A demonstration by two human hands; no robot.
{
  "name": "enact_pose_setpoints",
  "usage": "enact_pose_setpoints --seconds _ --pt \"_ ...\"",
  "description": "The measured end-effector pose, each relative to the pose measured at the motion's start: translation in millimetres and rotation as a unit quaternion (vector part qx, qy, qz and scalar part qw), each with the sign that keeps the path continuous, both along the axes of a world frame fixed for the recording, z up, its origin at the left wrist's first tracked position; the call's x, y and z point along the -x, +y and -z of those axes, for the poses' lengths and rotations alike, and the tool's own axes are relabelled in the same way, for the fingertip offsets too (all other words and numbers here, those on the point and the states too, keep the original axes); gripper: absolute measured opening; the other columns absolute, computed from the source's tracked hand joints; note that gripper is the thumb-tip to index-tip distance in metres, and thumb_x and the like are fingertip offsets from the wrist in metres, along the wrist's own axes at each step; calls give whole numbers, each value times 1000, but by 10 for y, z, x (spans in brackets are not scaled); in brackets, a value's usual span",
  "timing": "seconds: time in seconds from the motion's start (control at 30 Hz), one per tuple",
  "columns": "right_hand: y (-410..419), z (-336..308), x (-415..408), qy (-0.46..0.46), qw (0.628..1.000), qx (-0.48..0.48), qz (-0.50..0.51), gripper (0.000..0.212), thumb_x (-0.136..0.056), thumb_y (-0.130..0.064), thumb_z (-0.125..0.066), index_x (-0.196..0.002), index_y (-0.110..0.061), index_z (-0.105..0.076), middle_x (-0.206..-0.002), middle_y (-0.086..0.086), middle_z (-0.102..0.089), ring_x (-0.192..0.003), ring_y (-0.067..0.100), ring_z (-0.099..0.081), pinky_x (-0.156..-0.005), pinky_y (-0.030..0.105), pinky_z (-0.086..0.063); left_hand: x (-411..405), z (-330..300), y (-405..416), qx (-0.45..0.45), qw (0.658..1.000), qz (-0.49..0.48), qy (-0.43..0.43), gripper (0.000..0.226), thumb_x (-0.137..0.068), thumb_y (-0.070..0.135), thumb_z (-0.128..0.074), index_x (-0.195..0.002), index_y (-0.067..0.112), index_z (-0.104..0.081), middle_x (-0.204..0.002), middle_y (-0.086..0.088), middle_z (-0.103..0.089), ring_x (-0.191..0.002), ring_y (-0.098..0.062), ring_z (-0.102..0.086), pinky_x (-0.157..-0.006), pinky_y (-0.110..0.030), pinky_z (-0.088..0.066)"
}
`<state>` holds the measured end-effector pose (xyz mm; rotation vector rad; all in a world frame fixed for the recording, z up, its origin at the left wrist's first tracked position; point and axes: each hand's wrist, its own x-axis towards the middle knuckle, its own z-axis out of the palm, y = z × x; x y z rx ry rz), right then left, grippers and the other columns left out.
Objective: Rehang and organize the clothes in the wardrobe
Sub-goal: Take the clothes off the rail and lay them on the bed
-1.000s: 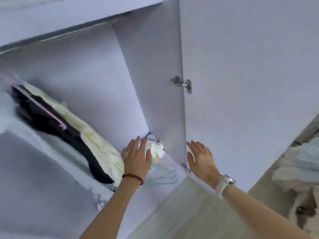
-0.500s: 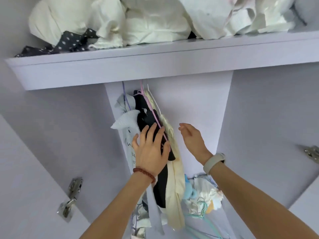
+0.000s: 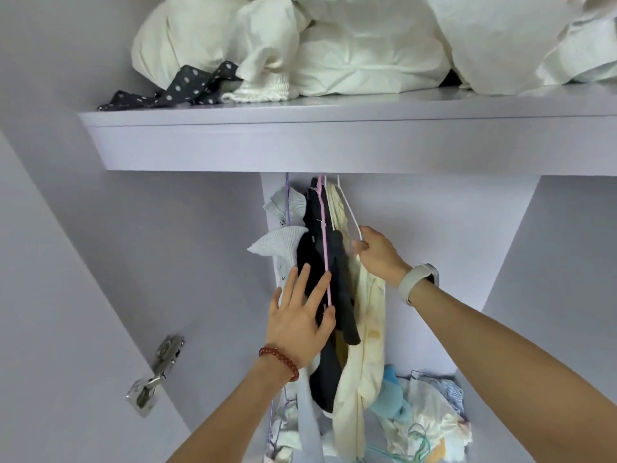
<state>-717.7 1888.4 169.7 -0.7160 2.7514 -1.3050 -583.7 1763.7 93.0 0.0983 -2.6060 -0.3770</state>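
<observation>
Several garments hang under the wardrobe shelf [image 3: 334, 145]: a pale grey ribbed top [image 3: 283, 242] on a lilac hanger, a black garment [image 3: 312, 248] on a pink hanger [image 3: 323, 235], and a cream shirt [image 3: 365, 332] on a white hanger [image 3: 349, 212]. My left hand [image 3: 300, 315], fingers straight, presses flat against the black garment and the pink hanger. My right hand [image 3: 377, 253] grips the lower arm of the white hanger beside the cream shirt.
White bedding [image 3: 334, 45] and a dark polka-dot cloth [image 3: 187, 85] are piled on the shelf. A heap of clothes [image 3: 424, 416] with a blue item and loose teal hangers lies on the wardrobe floor. A door hinge [image 3: 157, 372] sits at lower left.
The view swung from the wardrobe floor up to the hanging clothes. My left hand settled flat on the black garment; my right hand rose and closed on the white hanger.
</observation>
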Motion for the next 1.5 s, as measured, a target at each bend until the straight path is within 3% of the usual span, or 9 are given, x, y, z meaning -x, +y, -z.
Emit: enact_pose_setpoints --seconds 0.07,0.23,0.4,0.53,0.67,0.8,1.0,1.27,1.5 --pt "-77 -33 81 11 999 5 33 24 -93 -10 -30 -86 -12 -54 -95 9 -55 -92 29 -55 -77 30 -41 -16 -4 -25 -17 1000 1 7 59 -86 49 -19 -143 33 -27 -154 -4 -19 -139 -13 3 -109 -42 -20" --pt "-35 -57 2 84 985 84 125 25 -91 -3 -33 -104 0 -55 -100 11 -59 -93 30 -53 -78 33 -43 -74 -52 -30 -45 999 5 -12 65 -82 53 -11 -144 35 -20 -155 -3 -12 -138 -8 11 -110 -38 -18" --pt "306 301 -244 104 971 153 154 23 -97 -19 -38 -102 -5 -55 -71 5 -56 -70 29 -53 -66 35 -42 -157 -97 -53 -50 998 -5 -46 70 -79 57 -5 -144 37 -20 -155 -1 -11 -143 -14 5 -112 -40 -13" --pt "740 810 -510 57 980 0 190 22 -96 -13 -36 -106 -9 -55 -92 16 -64 -82 36 -57 -65 33 -38 -208 -56 62 -22 994 -38 100 45 -88 33 -35 -127 17 -52 -138 -13 -45 -134 -27 -27 -105 -55 -25" --pt "1271 1271 -989 -70 967 -105 220 22 -95 -12 -36 -101 -15 -57 -106 7 -63 -89 27 -54 -70 29 -36 -396 75 456 -16 970 63 233 35 -81 14 -45 -115 16 -53 -125 -8 -52 -124 -23 -40 -99 -39 -27" --pt "1742 1521 -1606 -26 952 -130 276 29 -97 -19 -34 -103 -17 -63 -108 -1 -63 -98 26 -58 -72 29 -39 -607 540 858 -76 964 226 121 36 -81 16 -43 -117 16 -49 -126 -6 -47 -118 -19 -43 -94 -34 -41" --pt "2471 1650 -2753 165 928 -183 279 27 -87 -23 -39 -89 -21 -66 -79 -10 -60 -57 14 -59 -45 21 -40 -688 1065 1334 -9 968 241 -71 50 -85 38 -37 -130 16 -41 -132 -14 -52 -126 -32 -40 -92 -58 -39" --pt "3481 1826 -4400 124 848 -274 437 38 -96 -34 -37 -88 -15 -69 -76 -2 -63 -63 14 -59 -60 26 -43 -1415 1384 2369 -141 779 512 -334 66 -76 60 -27 -96 12 -67 -81 -8 -69 -76 -26 -63 -68 -34 -47" --pt "4121 1887 -5674 107 703 -345 613 33 -93 -36 -35 -82 -16 -59 -77 4 -64 -78 22 -54 -80 40 -34 -2400 1184 3338 -213 675 565 -425 26 -85 42 -46 -70 29 -62 -56 13 -59 -54 -3 -51 -54 -18 -38"
